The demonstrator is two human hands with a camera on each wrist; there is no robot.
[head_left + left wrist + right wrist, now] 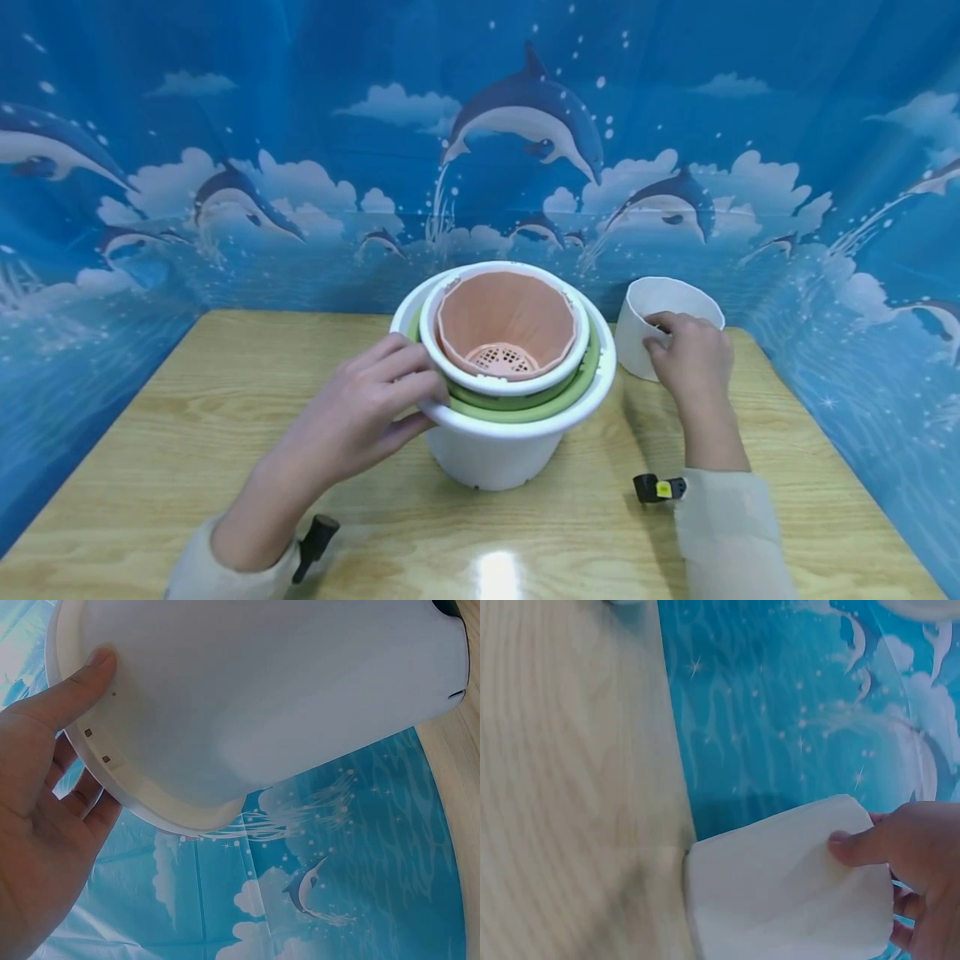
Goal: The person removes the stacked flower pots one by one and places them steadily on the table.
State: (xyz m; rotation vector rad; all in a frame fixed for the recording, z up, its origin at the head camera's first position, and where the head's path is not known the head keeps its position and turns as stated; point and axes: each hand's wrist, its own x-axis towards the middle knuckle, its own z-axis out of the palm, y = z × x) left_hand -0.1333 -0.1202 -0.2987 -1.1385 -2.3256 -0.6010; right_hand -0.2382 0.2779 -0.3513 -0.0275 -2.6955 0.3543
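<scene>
A large white flowerpot (487, 458) stands mid-table with a green pot (525, 410), a smaller white pot (491, 385) and a terracotta-coloured pot (517, 308) nested inside it. The innermost one has a perforated bottom. My left hand (367, 404) grips the big pot's rim at its left side; in the left wrist view the thumb (94, 671) lies against the outer wall, the fingers beyond the rim. To the right, a small white pot (637, 346) sits near the table's back edge. My right hand (693, 358) pinches its near rim, thumb outside and fingers inside.
The wooden table (225, 417) ends at a blue curtain (337, 250) printed with dolphins, which rises close behind the pots and along both sides. Black wrist devices hang at the left sleeve (232, 567) and right sleeve (731, 525).
</scene>
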